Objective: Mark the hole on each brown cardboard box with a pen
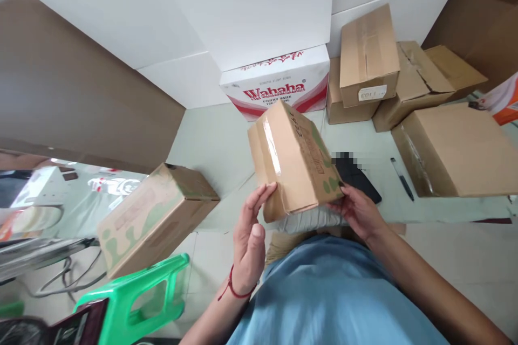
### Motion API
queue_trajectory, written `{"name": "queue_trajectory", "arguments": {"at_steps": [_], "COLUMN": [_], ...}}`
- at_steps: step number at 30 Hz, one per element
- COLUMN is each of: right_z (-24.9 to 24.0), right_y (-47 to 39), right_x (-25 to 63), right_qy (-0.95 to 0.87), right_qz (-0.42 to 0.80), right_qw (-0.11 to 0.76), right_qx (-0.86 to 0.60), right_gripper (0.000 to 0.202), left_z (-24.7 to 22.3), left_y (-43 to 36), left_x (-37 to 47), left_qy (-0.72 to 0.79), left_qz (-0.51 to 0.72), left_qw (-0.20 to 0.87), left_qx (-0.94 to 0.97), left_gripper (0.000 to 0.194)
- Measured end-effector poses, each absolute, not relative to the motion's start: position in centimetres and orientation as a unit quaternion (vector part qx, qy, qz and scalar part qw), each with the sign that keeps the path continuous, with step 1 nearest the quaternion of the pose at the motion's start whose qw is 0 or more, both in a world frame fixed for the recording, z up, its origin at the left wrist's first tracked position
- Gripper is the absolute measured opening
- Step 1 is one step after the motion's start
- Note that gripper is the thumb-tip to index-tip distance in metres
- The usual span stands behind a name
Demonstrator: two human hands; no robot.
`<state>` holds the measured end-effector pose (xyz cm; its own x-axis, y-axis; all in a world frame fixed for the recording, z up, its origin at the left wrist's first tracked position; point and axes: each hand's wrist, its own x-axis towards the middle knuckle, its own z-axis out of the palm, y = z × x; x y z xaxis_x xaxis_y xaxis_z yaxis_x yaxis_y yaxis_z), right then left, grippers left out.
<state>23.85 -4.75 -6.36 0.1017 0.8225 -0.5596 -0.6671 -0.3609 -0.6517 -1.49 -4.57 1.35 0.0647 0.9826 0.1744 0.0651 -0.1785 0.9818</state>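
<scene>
A brown cardboard box (283, 156) with green print and clear tape along its seam is tilted in front of me, above the table's near edge. My right hand (360, 210) grips its lower right corner, thumb on the printed side and the other fingers partly hidden underneath. Against the lower left edge rest the fingertips of my left hand (251, 242). That hand's fingers are stretched and its thumb stands away from the cardboard, so it is open. A dark flat object (358, 175), partly pixelated, lies just beyond my right hand.
Behind stands a white and red Wahaha water carton (279, 86). Several brown boxes fill the right side, one large box (461, 151) nearest, with a pen (402, 179) beside it. A printed box (157, 215) sits left, overhanging the table edge above a green stool (133, 302).
</scene>
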Motion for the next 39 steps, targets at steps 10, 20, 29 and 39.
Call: {"name": "queue_trajectory", "arguments": {"at_steps": [10, 20, 29, 39], "right_z": [-3.8, -3.8, -2.7, -5.6], "right_y": [-6.3, -7.5, -6.7, -5.7], "right_x": [23.4, 23.0, 23.3, 24.6], "right_qy": [-0.464, -0.534, -0.401, -0.277], "right_qz": [0.516, 0.540, 0.698, 0.698], "right_qw": [0.491, 0.445, 0.430, 0.489], "right_qx": [-0.526, -0.474, -0.409, -0.443], "right_gripper": [0.056, 0.049, 0.065, 0.081], "left_z": [-1.2, -5.2, -4.6, -3.5], "left_y": [-2.2, -2.0, -4.3, -2.2], "left_x": [-3.4, -10.6, -9.4, -7.4], "left_qy": [0.549, 0.498, 0.474, 0.515], "left_qz": [0.477, 0.495, 0.468, 0.496], "left_qw": [0.555, 0.692, 0.683, 0.618], "left_qx": [0.404, 0.168, 0.301, 0.325], "left_gripper": [0.073, 0.037, 0.051, 0.049]}}
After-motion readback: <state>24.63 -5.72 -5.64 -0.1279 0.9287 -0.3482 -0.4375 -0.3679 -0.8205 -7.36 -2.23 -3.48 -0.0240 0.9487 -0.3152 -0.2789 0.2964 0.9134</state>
